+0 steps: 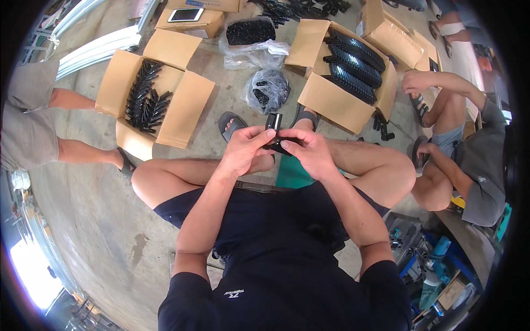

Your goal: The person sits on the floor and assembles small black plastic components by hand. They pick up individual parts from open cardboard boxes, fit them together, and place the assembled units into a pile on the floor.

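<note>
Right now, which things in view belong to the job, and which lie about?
Likely job:
held glossy black part
left hand
right hand
clear plastic bag of black pieces
leftmost brown cardboard box

Likely lying about:
rectangular white tablet
long white strips

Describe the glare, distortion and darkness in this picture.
In the head view, bright light burns out a white patch at lower left; in the head view, fisheye bending makes the seated co-worker at right appear sideways, and the corners go black; also in the head view, the held black plastic part is too small and dark for fine detail.
</note>
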The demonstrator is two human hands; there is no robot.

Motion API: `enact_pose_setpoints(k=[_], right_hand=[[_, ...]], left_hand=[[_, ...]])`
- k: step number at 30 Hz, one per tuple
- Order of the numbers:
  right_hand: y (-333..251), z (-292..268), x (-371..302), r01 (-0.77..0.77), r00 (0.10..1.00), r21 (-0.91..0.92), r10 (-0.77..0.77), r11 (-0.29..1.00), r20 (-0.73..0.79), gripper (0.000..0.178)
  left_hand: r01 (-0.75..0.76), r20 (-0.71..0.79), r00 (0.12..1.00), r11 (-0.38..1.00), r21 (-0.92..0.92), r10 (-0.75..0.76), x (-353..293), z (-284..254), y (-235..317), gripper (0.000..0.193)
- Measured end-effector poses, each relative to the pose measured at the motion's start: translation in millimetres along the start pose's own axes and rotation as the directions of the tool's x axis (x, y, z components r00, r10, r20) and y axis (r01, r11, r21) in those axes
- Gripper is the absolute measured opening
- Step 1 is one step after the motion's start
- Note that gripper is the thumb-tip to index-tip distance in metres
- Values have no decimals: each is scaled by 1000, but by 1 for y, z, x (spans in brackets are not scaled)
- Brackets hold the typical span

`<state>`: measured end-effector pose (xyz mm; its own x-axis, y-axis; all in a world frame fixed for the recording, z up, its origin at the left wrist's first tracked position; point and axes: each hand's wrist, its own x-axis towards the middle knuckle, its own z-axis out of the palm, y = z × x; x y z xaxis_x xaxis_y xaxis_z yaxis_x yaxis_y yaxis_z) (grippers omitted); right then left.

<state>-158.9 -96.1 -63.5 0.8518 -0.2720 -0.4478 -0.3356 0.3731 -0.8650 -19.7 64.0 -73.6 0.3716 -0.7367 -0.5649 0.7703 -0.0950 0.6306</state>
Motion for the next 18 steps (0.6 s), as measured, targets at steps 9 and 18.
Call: enact_pose_setpoints(k=[9, 18], right_hand=[[11, 3, 3, 225, 973, -197, -229, 954, 3, 24], [-6, 17, -9, 335, 923, -398, -382, 854, -43, 26]], left_hand=[[-59, -15, 998, 995, -80, 58, 3, 0, -6, 27], [-157, 1, 987, 980, -124, 158, 1, 5, -4, 26]])
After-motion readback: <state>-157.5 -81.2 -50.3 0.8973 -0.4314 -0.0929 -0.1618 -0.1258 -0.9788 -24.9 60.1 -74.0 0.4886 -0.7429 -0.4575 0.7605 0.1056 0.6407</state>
